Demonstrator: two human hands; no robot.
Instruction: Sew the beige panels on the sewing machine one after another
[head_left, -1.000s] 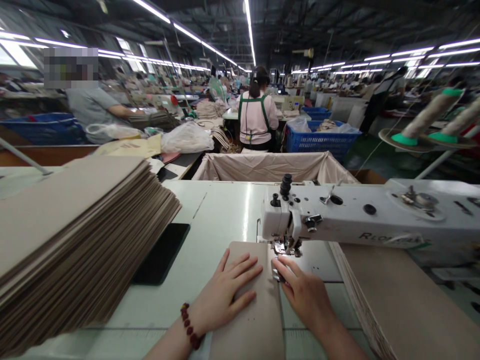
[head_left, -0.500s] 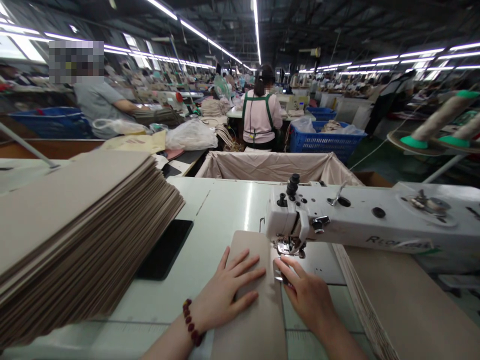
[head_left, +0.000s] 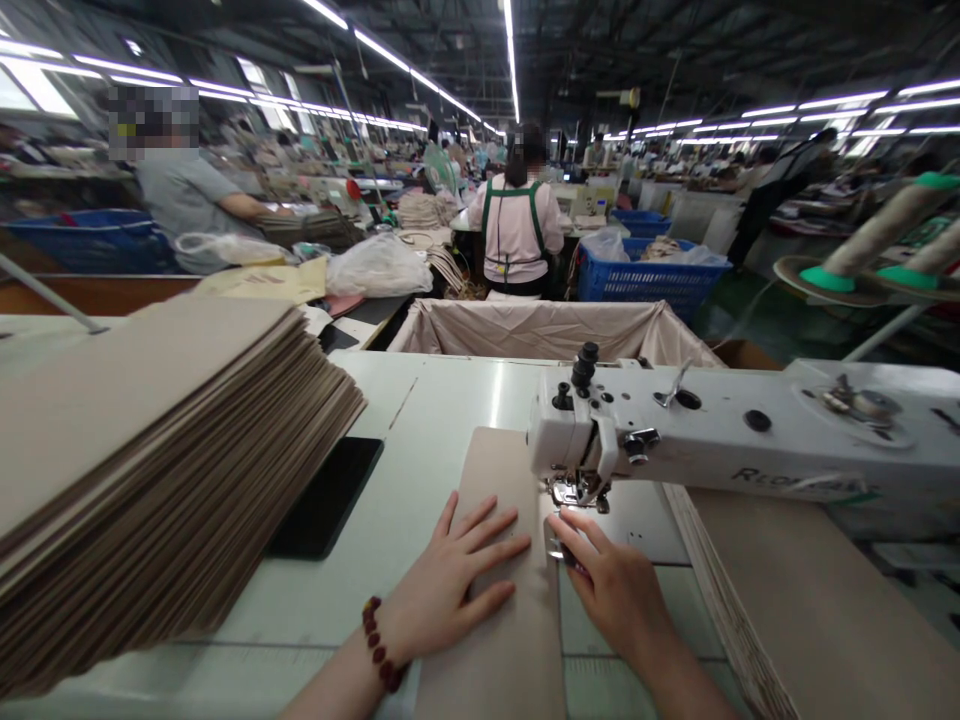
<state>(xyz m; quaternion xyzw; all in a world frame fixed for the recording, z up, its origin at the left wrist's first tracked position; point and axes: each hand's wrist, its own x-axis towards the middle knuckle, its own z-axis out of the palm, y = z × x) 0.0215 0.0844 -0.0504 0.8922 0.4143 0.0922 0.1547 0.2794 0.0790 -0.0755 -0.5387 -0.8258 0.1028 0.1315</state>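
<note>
A long beige fabric panel (head_left: pixel 499 465) lies flat on the table, its right edge running beside the presser foot (head_left: pixel 574 492) of a white sewing machine (head_left: pixel 690 425). My left hand (head_left: pixel 461 570), with a beaded bracelet at the wrist, rests on the panel, fingers spread. At the panel's right edge, just in front of the presser foot, my right hand (head_left: pixel 615 590) is closed around small metal thread snips (head_left: pixel 556 550). Blades poke out from under its fingers; the handle is mostly hidden. The right fingertips touch the panel's edge.
To the left stands a tall stack of beige panels (head_left: pixel 187 420) beside a dark phone (head_left: pixel 326 500). More panels (head_left: pixel 817 590) lie at the right, partly under the machine arm. A cloth-lined bin (head_left: pixel 540 330) stands beyond the table; thread cones (head_left: pixel 870 245) are at right. Two co-workers sit further off.
The panel has slid forward, away from me, and its far end now reaches further past the needle area. Both hands have stayed in nearly the same place.
</note>
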